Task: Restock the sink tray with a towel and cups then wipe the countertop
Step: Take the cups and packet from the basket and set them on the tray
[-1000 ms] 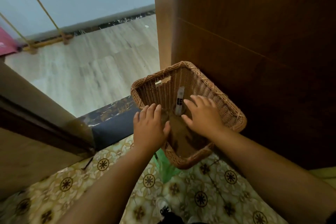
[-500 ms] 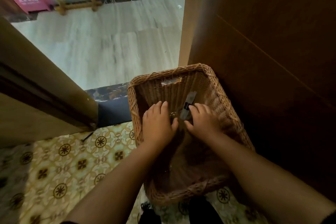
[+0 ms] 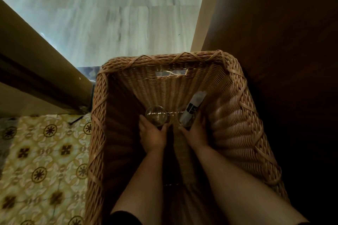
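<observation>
Both your forearms reach down into one deep wicker basket (image 3: 236,120), which stands on patterned yellow floor tiles (image 3: 43,160). Your left hand (image 3: 152,136) is closed around one clear glass cup (image 3: 156,118), round-mouthed and transparent, low against the basket's far wall. Your right hand (image 3: 194,134) grips a second object, partly hidden; it appears to be another clear cup with one white sachet (image 3: 193,108) bearing a dark band standing tilted in it. Count: two hands, one basket, one cup confirmed, one sachet. Beyond the basket lies pale marble-look flooring (image 3: 117,20); a dark wooden panel (image 3: 274,23) rises to the right.
</observation>
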